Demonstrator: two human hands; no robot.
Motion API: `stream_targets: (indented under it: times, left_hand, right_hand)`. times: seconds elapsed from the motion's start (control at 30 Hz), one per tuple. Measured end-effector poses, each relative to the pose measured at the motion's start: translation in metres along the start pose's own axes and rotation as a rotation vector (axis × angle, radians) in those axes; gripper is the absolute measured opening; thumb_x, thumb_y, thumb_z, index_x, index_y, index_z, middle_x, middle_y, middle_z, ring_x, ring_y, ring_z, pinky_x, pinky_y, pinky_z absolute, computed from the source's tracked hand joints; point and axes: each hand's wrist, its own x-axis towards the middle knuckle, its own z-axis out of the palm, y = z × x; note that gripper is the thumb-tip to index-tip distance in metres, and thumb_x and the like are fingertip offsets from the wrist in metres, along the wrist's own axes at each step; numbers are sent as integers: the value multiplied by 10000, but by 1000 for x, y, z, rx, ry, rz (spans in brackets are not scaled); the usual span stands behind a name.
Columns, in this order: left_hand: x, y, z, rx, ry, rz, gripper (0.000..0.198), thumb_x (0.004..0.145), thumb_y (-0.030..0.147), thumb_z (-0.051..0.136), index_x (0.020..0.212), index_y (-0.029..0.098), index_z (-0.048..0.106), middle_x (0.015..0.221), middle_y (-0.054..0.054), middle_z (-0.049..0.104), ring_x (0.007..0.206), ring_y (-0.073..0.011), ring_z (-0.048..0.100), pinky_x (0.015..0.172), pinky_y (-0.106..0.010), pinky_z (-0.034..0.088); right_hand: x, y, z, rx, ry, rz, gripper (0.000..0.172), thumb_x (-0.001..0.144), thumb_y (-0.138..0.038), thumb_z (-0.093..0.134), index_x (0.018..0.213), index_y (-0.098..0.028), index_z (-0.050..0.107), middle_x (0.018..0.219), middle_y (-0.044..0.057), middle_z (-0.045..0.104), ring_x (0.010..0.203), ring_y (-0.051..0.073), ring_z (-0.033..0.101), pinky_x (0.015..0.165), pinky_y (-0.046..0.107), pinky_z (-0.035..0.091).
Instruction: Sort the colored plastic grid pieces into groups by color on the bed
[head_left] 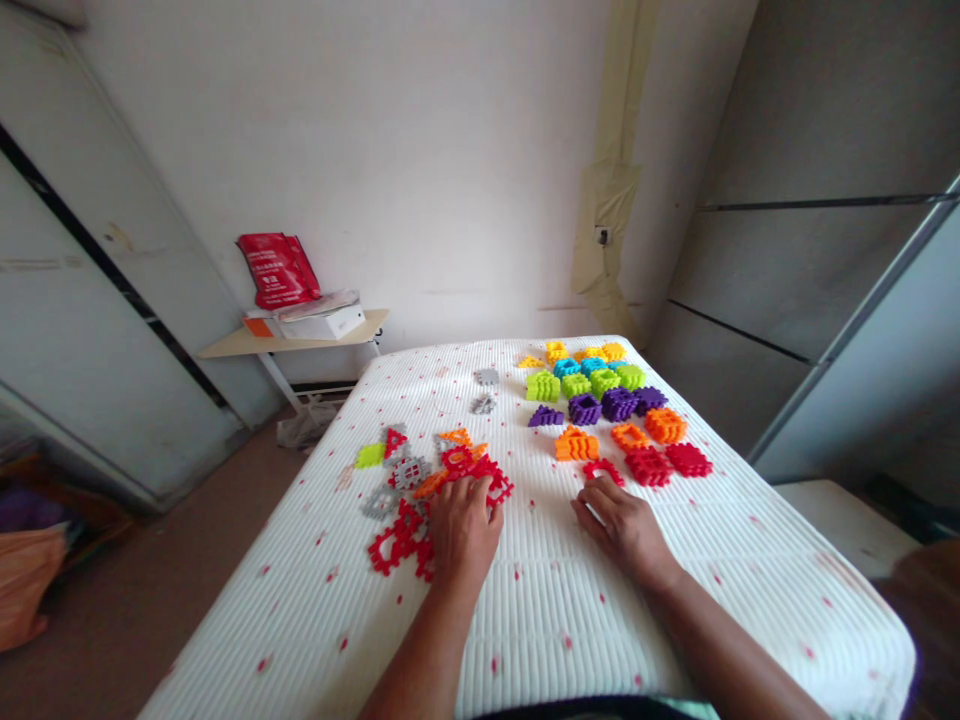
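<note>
My left hand [465, 525] rests with curled fingers on the near right side of a loose pile of flat interlocking plastic tiles. Red tiles [405, 530] lie to its left, and a notched red tile [499, 482] sits just past its fingertips. What those fingers hold, if anything, is hidden. Grey tiles [410, 472], orange tiles [455, 437] and a lime green tile [370, 456] are mixed into the pile. Over to the right, my right hand [622, 525] is closed, its bent fingertips at the edge of a red interlocking tile [604, 470] on the bed.
Sorted stacks stand at the right: red [649, 466], orange [665, 426], purple [619, 404], lime green [543, 386], blue [567, 369] and yellow [556, 352]. Two grey pieces [487, 377] lie farther back. A small table [225, 345] with a red bag [277, 270] stands behind the bed's left corner.
</note>
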Motion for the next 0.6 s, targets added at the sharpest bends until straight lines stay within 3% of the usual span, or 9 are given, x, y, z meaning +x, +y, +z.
stream_targets:
  times: [0.17, 0.27, 0.4, 0.6]
  left_hand:
    - [-3, 2, 8, -304, 123, 222, 397, 759, 106, 550, 1138, 225, 528, 1073, -74, 616, 1021, -212, 568, 890, -378, 490]
    - [-5, 5, 11, -381, 95, 269, 455, 752, 72, 531, 1180, 220, 488, 1092, -71, 616, 1039, -204, 569, 908, -379, 495]
    - [-8, 10, 12, -434, 37, 305, 463, 735, 60, 534, 1169, 212, 484, 1081, -70, 618, 1029, -200, 578, 896, -376, 509]
    - [-11, 18, 9, -465, -18, 338, 452, 742, 59, 526, 1163, 209, 466, 1079, -78, 615, 1034, -205, 580, 900, -385, 511]
  right_hand:
    - [0, 0, -1, 88, 34, 34, 210, 928, -246, 401, 839, -181, 580, 785, 49, 591, 685, 124, 590, 614, 222, 468]
    - [0, -2, -4, 178, 36, 34, 170, 905, -267, 446, 984, -191, 577, 946, 81, 620, 839, 152, 621, 707, 251, 512]
    - [-1, -4, -3, 234, -62, -36, 320, 866, -322, 507, 1157, -191, 535, 1190, 120, 569, 1072, 199, 564, 878, 327, 495]
    - [2, -9, 0, 195, -178, -69, 388, 845, -315, 531, 1210, -188, 518, 1240, 121, 552, 1101, 212, 535, 952, 380, 441]
